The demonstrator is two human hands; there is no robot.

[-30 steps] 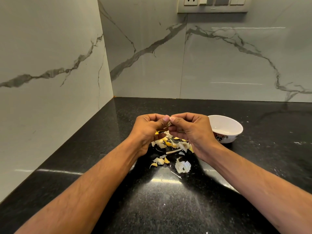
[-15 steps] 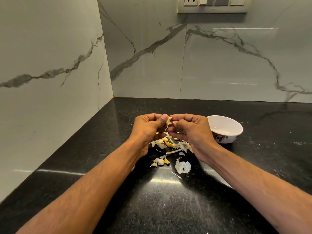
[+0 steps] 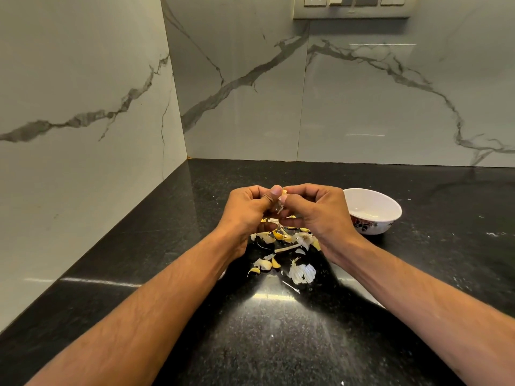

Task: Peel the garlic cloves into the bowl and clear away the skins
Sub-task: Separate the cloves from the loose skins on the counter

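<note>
A garlic clove [image 3: 281, 201] is being gripped between the left hand [image 3: 248, 208] and the right hand [image 3: 317, 211], just above the skins [image 3: 302, 273]. The skin should be pulled gently, so the clove is not being dropped; the bowl [image 3: 372, 210] is waiting just beside the right hand.

Black countertop [image 3: 278, 344], marble wall [image 3: 362, 107], switchboard [image 3: 351, 5]

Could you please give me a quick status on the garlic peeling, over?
Left hand and right hand pinched together on one garlic clove, skin partly off. Loose skins litter the counter. Bowl right of hands, unobstructed.
</note>
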